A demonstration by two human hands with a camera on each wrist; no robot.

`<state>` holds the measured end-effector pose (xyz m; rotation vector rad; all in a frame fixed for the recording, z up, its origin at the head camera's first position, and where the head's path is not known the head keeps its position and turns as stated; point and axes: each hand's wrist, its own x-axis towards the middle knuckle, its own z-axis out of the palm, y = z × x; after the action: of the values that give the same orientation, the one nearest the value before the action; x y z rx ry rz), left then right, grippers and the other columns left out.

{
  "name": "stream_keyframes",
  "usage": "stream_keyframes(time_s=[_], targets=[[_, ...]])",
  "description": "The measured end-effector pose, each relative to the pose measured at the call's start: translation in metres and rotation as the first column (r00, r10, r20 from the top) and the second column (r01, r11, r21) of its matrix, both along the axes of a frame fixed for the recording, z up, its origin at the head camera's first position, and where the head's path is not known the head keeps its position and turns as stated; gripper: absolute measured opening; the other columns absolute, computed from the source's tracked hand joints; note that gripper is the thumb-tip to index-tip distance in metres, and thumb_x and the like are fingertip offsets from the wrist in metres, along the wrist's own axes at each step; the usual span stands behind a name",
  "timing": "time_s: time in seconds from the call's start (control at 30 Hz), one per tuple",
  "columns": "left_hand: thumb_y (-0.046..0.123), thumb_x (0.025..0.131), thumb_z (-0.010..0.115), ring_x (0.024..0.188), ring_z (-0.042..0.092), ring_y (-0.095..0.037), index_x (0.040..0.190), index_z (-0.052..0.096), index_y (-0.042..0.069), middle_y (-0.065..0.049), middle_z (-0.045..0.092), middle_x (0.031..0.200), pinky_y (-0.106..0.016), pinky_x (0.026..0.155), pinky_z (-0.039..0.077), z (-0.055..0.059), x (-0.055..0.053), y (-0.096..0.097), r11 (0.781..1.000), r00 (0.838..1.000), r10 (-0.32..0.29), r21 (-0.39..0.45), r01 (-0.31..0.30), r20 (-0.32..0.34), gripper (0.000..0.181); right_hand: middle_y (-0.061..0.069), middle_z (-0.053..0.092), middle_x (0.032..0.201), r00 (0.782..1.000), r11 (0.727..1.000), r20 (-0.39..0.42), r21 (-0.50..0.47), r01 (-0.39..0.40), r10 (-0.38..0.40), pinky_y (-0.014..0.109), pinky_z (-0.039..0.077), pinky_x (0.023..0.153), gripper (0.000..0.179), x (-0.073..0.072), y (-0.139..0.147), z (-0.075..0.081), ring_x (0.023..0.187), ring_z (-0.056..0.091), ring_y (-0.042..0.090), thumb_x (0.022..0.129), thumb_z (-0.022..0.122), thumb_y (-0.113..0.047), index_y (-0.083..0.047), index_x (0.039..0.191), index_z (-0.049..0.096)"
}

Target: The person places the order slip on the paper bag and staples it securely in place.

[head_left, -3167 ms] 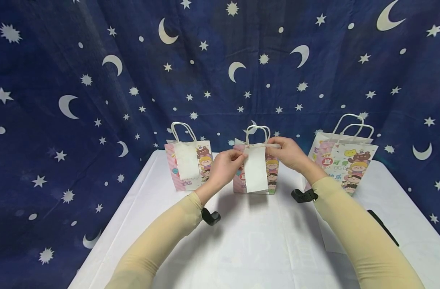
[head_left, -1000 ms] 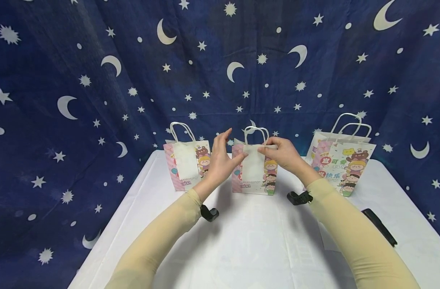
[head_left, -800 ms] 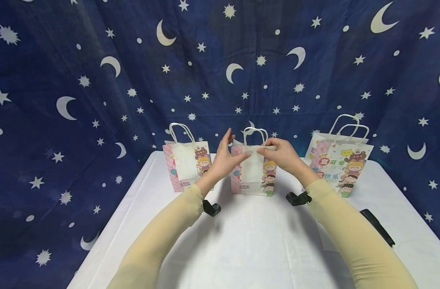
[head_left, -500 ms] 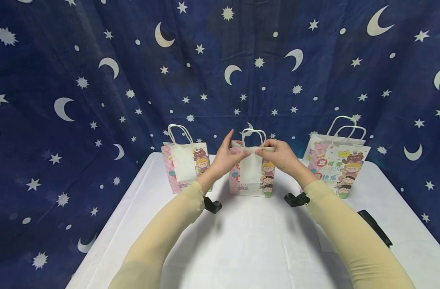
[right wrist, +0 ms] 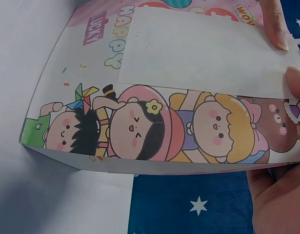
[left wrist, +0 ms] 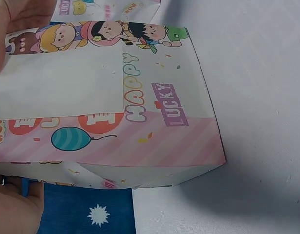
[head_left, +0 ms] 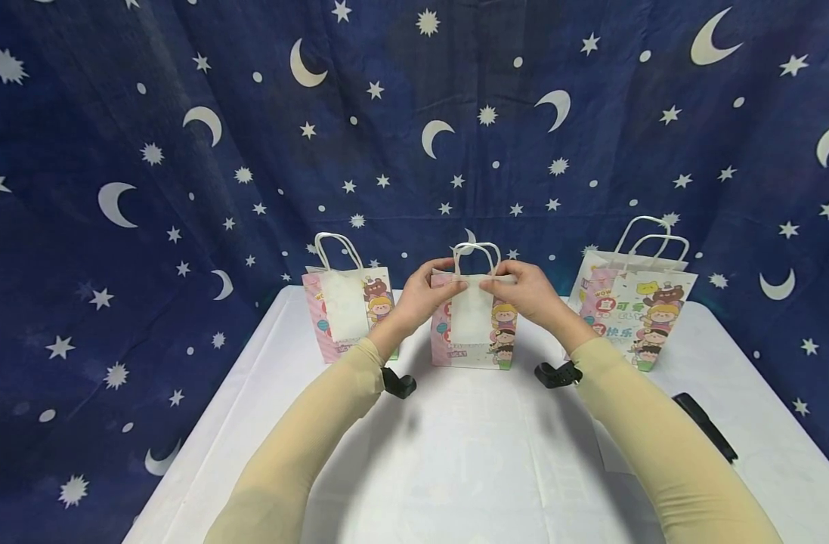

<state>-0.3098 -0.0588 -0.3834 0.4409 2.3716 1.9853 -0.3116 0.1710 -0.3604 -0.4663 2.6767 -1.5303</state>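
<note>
The left hand [head_left: 422, 299] and the right hand [head_left: 531, 296] both pinch the top of the middle paper gift bag [head_left: 473, 357], which stands upright on the white table [head_left: 455, 446]. Uneven thumb pressure could probably shift the blank paper [head_left: 471, 319] crooked, or crease the bag.

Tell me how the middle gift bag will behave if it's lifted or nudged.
The middle gift bag is probably light for its size, since its walls look like thin paper, though its contents are hidden. Its sides would likely flex inward when squeezed: the side panel has a fold. Pushed near the top, it might tip, being taller than wide.
</note>
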Motion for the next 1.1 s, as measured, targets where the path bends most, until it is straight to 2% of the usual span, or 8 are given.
stream_keyframes(time_s=[0.2,0.27,0.5,0.7,0.93,1.1], targets=[[0.032,0.091,0.079,0.085,0.068,-0.016,0.116,0.066,0.007,-0.006,0.072,0.100,-0.030,0.079,0.056,-0.001,-0.002,0.000,0.999,0.999,0.031,-0.013,-0.030,0.022,0.038,0.011,0.065,0.105,1.000,1.000,-0.005,0.004,0.002,-0.002,0.039,0.052,0.076,0.033,0.000,0.000,-0.001,0.089,0.062,0.027,0.095,0.075,-0.039,-0.008,0.101,0.066],[0.032,0.091,0.079,0.086,0.068,-0.016,0.113,0.067,0.007,-0.006,0.072,0.100,-0.030,0.079,0.056,-0.002,-0.003,-0.001,1.000,0.999,0.027,-0.006,-0.027,0.031,0.035,0.011,0.064,0.105,1.000,1.000,-0.005,0.005,0.003,-0.003,0.039,0.052,0.076,0.033,0.000,0.000,-0.001,0.090,0.061,0.027,0.094,0.075,-0.040,-0.008,0.102,0.066],[0.032,0.093,0.077,0.090,0.069,-0.016,0.112,0.070,0.006,-0.006,0.072,0.104,-0.031,0.081,0.057,-0.005,-0.004,0.000,1.000,0.999,-0.003,0.016,0.003,0.034,0.032,0.011,0.064,0.110,1.000,1.000,0.001,0.010,0.013,-0.013,0.041,0.050,0.080,0.035,0.001,0.001,-0.001,0.095,0.058,0.029,0.094,0.075,-0.041,-0.008,0.104,0.066],[0.032,0.094,0.076,0.089,0.070,-0.017,0.112,0.071,0.006,-0.007,0.072,0.105,-0.031,0.080,0.058,-0.005,-0.005,0.002,1.000,1.000,0.002,0.004,-0.002,0.017,0.031,0.012,0.064,0.116,1.000,1.000,0.003,0.018,0.008,-0.008,0.044,0.050,0.085,0.038,0.003,0.005,0.000,0.101,0.059,0.030,0.094,0.074,-0.044,-0.009,0.108,0.066],[0.035,0.093,0.077,0.087,0.069,-0.016,0.111,0.071,0.008,-0.006,0.071,0.106,-0.030,0.079,0.057,-0.006,-0.004,0.002,0.999,1.000,0.026,-0.019,-0.026,0.006,0.034,0.011,0.064,0.111,0.999,0.997,-0.045,0.077,0.004,-0.001,0.041,0.049,0.074,0.038,0.008,0.016,0.005,0.090,0.055,0.028,0.097,0.070,-0.042,-0.012,0.121,0.067],[0.038,0.092,0.077,0.085,0.070,-0.016,0.111,0.071,0.008,-0.006,0.072,0.104,-0.031,0.078,0.057,-0.008,-0.005,0.001,1.000,1.000,0.024,-0.019,-0.024,0.002,0.036,0.009,0.063,0.124,0.998,0.994,-0.065,0.110,-0.017,0.025,0.046,0.050,0.087,0.043,0.017,0.027,0.012,0.105,0.059,0.028,0.100,0.067,-0.040,-0.015,0.134,0.062]])
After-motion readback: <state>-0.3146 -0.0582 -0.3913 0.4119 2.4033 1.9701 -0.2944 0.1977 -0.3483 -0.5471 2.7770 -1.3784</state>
